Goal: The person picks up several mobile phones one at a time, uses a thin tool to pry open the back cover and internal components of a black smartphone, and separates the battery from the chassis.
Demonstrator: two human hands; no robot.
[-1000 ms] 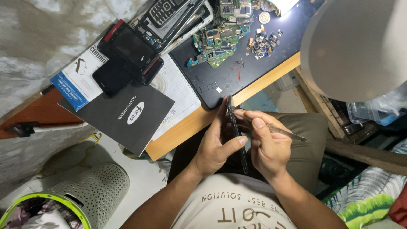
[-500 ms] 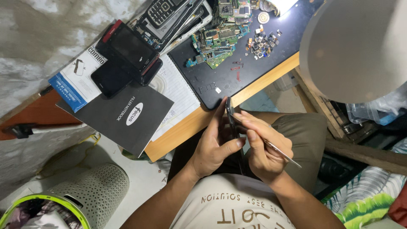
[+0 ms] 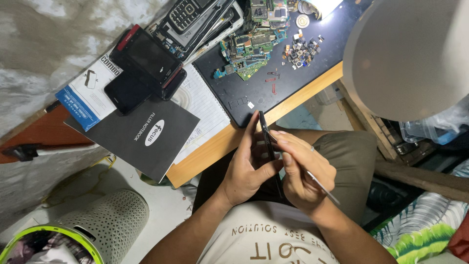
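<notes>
My left hand (image 3: pixel 246 168) grips a thin black phone (image 3: pixel 266 134), held on edge over my lap in front of the desk. Fingers wrap its back and the thumb presses its side. My right hand (image 3: pixel 303 171) holds slim metal tweezers (image 3: pixel 320 185), pinched like a pen, with the tip against the phone's edge near the top. Both hands are close together, touching the phone.
A black work mat (image 3: pixel 244 93) on the wooden desk (image 3: pixel 205 154) carries green circuit boards (image 3: pixel 249 49), small loose parts (image 3: pixel 300 51) and several phones (image 3: pixel 146 58). A black notebook (image 3: pixel 146 134) overhangs the desk's edge. A grey lamp shade (image 3: pixel 410 54) is at right, a perforated bin (image 3: pixel 97 220) at lower left.
The right hand has turned so the tweezers' free end now points down to the right, and their tip has come up to the phone's upper edge. The left hand keeps its hold.
</notes>
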